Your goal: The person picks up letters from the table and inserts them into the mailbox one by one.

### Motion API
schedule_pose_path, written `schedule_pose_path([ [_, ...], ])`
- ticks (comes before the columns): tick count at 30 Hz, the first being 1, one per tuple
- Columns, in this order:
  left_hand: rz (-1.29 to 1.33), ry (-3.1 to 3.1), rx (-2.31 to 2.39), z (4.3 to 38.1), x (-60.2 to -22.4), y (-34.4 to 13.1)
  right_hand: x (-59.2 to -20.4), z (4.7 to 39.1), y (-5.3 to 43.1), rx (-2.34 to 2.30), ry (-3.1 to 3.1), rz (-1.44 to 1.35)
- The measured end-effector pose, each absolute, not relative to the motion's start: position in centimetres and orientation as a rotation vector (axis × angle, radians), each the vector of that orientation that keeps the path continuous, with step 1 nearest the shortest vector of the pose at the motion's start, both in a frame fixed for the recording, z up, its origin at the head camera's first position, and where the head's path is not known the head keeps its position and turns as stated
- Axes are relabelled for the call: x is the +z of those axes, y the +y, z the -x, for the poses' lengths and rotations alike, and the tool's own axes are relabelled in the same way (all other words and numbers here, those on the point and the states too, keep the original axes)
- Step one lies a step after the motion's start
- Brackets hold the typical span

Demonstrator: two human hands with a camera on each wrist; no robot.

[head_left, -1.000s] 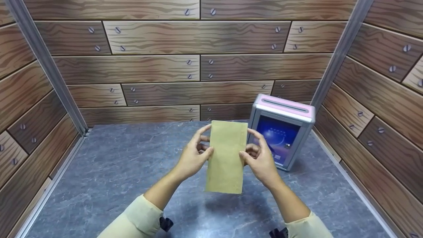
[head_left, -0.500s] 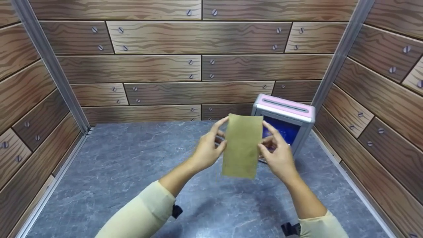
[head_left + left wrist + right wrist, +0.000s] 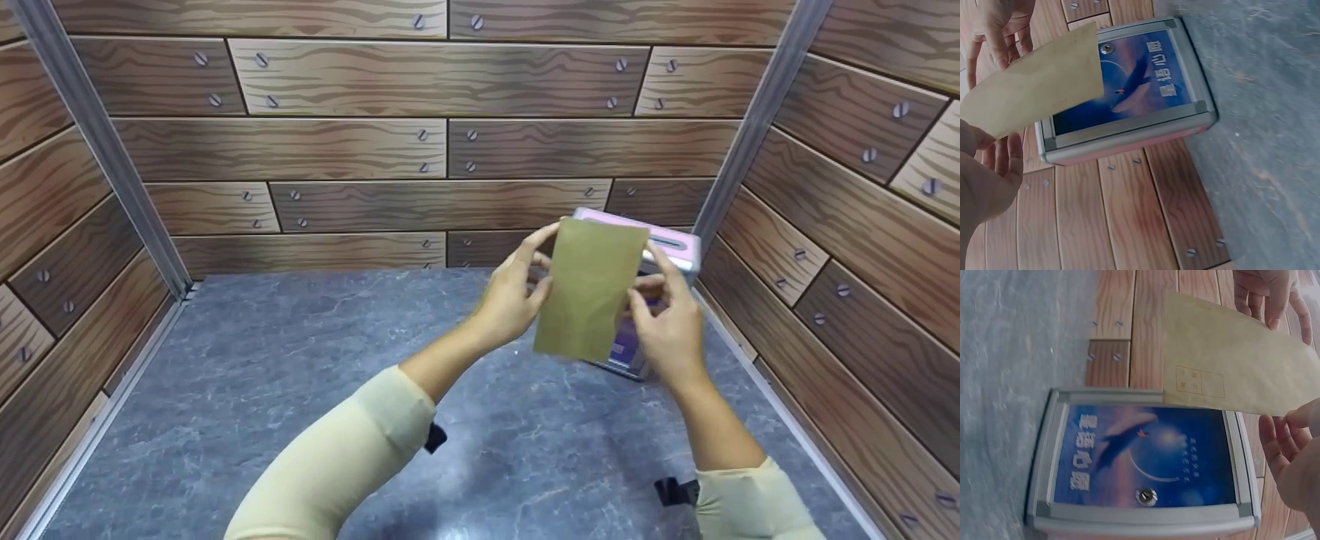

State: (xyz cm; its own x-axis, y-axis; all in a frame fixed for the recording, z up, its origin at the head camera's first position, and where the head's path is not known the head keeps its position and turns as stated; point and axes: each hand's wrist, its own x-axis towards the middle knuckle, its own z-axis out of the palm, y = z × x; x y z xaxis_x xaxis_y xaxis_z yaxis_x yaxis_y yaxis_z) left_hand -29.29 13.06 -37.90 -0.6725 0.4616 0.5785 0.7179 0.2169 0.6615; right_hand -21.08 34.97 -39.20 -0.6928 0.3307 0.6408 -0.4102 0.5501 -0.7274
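A brown paper envelope [image 3: 591, 289] is held upright in the air, overlapping the front of a letter box in the head view. My left hand [image 3: 517, 289] pinches its left edge between thumb and fingers. On the opposite edge, my right hand [image 3: 671, 322] grips it the same way. Small printed boxes show on the envelope [image 3: 1202, 382] in the right wrist view. The letter box [image 3: 1145, 455] has a silver frame, a blue whale picture and a round lock [image 3: 1146, 496]. Its pink top [image 3: 679, 244] carries a long slot, partly hidden behind the envelope.
A grey marbled table [image 3: 315, 360] lies beneath the hands. Wood-patterned walls [image 3: 337, 150] close it in at the back and both sides, with metal posts [image 3: 739, 142] in the corners. Dark wrist cameras [image 3: 675, 491] sit by the sleeves.
Both hands have carried the envelope rightward and away from me, up toward the box. It has gone from beside the box to covering much of its front and part of its top.
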Motion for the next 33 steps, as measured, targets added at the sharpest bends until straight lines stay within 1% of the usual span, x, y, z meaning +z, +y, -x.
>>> schedule_pose_path([
  [8,1.162,-2.116,-1.374,30.0,-35.3,15.9,-37.1,21.1,37.0,1.187,-1.892,-0.1],
  [18,1.188,-2.035,-1.411,31.5,-31.7,18.6,-33.5,21.5,38.7,0.935,-1.803,-0.14],
  [25,1.197,-1.971,-1.394,32.5,-29.6,20.2,-31.6,22.8,40.0,0.825,-1.73,-0.16],
  [33,1.195,-1.855,-1.292,34.1,-28.4,21.4,-30.6,24.3,40.7,0.732,-1.673,-0.195],
])
